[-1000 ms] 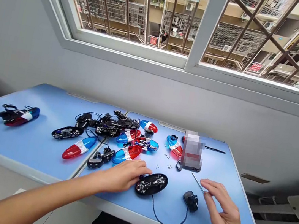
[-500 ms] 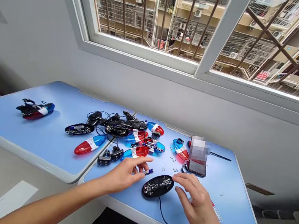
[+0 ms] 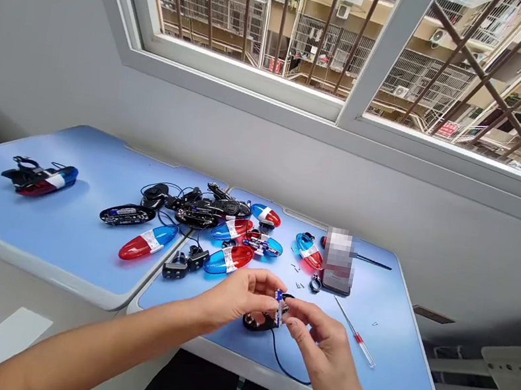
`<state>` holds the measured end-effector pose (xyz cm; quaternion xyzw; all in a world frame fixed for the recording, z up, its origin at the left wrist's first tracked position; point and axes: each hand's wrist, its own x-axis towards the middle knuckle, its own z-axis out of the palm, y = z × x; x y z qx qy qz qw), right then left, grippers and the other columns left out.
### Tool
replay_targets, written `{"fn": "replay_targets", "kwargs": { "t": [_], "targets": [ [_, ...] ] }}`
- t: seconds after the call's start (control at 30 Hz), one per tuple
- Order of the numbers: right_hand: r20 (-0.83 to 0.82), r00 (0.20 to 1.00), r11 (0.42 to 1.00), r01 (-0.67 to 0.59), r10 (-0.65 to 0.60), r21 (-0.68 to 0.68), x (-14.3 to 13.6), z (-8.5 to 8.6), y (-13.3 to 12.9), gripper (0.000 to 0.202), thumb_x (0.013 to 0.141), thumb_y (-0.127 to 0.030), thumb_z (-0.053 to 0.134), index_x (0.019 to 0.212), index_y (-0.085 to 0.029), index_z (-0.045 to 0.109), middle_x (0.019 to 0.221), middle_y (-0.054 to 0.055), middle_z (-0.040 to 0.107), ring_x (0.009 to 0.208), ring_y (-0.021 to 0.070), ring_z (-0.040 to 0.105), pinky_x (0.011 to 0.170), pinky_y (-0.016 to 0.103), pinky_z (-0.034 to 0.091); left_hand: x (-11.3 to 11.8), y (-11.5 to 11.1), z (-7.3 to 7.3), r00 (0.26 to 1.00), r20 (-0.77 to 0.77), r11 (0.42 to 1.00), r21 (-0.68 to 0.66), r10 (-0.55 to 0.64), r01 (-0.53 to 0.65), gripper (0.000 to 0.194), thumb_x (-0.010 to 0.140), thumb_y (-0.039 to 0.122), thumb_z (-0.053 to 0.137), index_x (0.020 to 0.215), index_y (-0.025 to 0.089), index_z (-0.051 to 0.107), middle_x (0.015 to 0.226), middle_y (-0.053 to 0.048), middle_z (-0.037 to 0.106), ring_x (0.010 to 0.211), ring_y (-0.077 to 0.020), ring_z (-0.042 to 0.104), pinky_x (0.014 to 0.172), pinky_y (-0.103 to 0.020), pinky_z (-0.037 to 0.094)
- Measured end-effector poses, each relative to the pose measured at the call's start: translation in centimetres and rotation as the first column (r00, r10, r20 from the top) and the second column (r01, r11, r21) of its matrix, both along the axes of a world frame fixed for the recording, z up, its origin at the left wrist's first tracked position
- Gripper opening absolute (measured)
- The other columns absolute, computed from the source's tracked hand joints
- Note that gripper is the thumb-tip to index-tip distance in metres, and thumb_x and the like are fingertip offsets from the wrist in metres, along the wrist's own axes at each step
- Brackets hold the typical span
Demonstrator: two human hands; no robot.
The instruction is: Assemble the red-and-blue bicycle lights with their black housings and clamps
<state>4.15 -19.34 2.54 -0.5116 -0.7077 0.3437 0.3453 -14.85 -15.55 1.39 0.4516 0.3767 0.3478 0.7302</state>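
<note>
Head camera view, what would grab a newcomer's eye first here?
Probably the glossy red-and-blue covers, scattered over both light-blue tables beside a tangle of black housings and cables. Then, front and centre, the left hand holding a small blue battery over a black oval housing, the right hand close beside it. Behind, a large barred window fills the top.

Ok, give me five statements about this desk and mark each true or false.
The left hand holds a small blue cylindrical battery near the right hand. True.
A slim screwdriver with a clear-and-red handle lies on the blue tabletop. True.
An open black oval casing is partly hidden by the hands. True.
The screwdriver lies left of the casing. False: it lies to its right.
No cable leaves the casing. False: a thin black cable does.
</note>
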Motion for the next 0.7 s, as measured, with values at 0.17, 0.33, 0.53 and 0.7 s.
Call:
{"fn": "replay_targets", "kwargs": {
  "t": [0.17,0.33,0.53,0.7],
  "targets": [
    [-0.069,0.995,0.998,0.065,-0.067,-0.026,0.5,0.4,0.3,0.024,0.086,-0.035,0.063,0.105,-0.023,0.066,0.080,0.002,0.071,0.069,0.0165,0.063,0.056,0.027,0.048,1.3,0.6,2.3,0.965,-0.248,0.870,0.490,0.079,0.055,0.019,0.078,0.017,0.067,0.094,0.018,0.076,0.076,0.000,0.069,0.069,-0.0140,0.060,0.066,-0.024,0.047],
    [-0.174,0.980,0.987,0.077,-0.101,-0.139,0.9,-0.3,-0.5,0.041,0.087,-0.035,0.059,0.126,-0.024,0.053,0.075,0.000,0.063,0.066,0.0150,0.059,0.056,0.027,0.049,-0.8,0.0,1.4,0.859,-0.468,0.623,0.740,0.207,0.253,0.044,0.085,0.024,0.068,0.128,0.024,0.061,0.116,-0.005,0.068,0.098,-0.0209,0.062,0.088,-0.033,0.049],
    [-0.129,0.976,0.977,0.154,-0.174,-0.146,1.7,-2.9,-1.9,0.024,0.087,-0.043,0.061,0.099,-0.022,0.061,0.070,0.001,0.064,0.061,0.0153,0.060,0.049,0.026,0.048,-2.4,-2.5,-3.4,0.595,-0.749,0.602,0.627,0.292,0.494,0.084,0.075,0.034,0.078,0.145,0.022,0.034,0.135,-0.013,0.055,0.119,-0.0323,0.052,0.096,-0.046,0.046],
    [0.059,0.984,0.980,0.163,-0.170,0.115,1.1,-4.8,-1.7,0.012,0.088,-0.034,0.064,0.088,-0.022,0.063,0.084,0.003,0.072,0.065,0.0150,0.064,0.053,0.025,0.051,-1.1,-2.5,-4.7,0.523,-0.810,0.635,0.555,0.266,0.537,0.074,0.082,0.022,0.068,0.146,0.020,0.030,0.124,-0.013,0.060,0.112,-0.0312,0.055,0.092,-0.046,0.049]
  ]
}}
